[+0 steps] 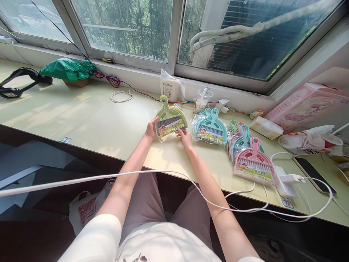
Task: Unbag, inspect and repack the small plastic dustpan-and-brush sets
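A green dustpan and brush set in clear wrap, with a printed label across its bristles, is held over the table, handle pointing away from me. My left hand grips its left side, thumb on the front. At the lower right edge, my right hand has its bent fingers on the wrapped set, fingertips over the label. Just right of it lie stacked blue dustpan sets. Farther right, a pink dustpan set lies on top of an overlapping pile with another blue set.
A white cable crosses above my forearms. Along the window side are a paper bag, a drink cup and a green plastic bag. A power strip, phone and tissue box sit at right.
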The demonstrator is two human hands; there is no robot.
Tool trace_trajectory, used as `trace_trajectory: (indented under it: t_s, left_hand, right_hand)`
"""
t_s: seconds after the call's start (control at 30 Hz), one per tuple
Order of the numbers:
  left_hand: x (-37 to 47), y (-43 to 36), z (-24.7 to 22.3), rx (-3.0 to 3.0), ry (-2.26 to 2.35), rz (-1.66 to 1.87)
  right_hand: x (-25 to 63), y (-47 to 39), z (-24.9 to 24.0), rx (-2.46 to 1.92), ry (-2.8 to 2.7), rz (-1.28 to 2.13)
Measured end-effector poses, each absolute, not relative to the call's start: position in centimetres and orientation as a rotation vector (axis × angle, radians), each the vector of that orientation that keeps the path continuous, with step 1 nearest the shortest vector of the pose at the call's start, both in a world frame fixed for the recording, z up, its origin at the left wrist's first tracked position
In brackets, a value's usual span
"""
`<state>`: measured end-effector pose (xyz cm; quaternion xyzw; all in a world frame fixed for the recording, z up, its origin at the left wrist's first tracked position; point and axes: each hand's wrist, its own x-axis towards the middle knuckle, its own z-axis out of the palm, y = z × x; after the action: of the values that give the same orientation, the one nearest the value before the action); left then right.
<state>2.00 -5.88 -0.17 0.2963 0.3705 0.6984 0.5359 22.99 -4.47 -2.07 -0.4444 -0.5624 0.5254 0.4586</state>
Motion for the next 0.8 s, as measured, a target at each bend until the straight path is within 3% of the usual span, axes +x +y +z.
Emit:
trace_trajectory:
  t_s: [0.23,0.6,0.7,0.8]
  left_hand:
    - [1.8,-5.9,0.5,0.798,0.876,1.489]
    - [-5.9,-7.1,1.5,0.398,1.102,2.172]
    - [-6.3,-7.4,1.4,0.384,1.026,2.038]
    - [-3.8,-7.2,1.1,0.555,0.938,1.689]
  right_hand:
    - [23.0,-4.5,-1.4,-1.116,-1.095,1.305]
    - [22.7,-6.3,0.4,-0.972,-1.139,1.404]
    - [22.8,-6.2,0.5,-0.996,-1.062,1.406]
    - [22.7,-6.1,0.3,-1.001,-1.017,1.412]
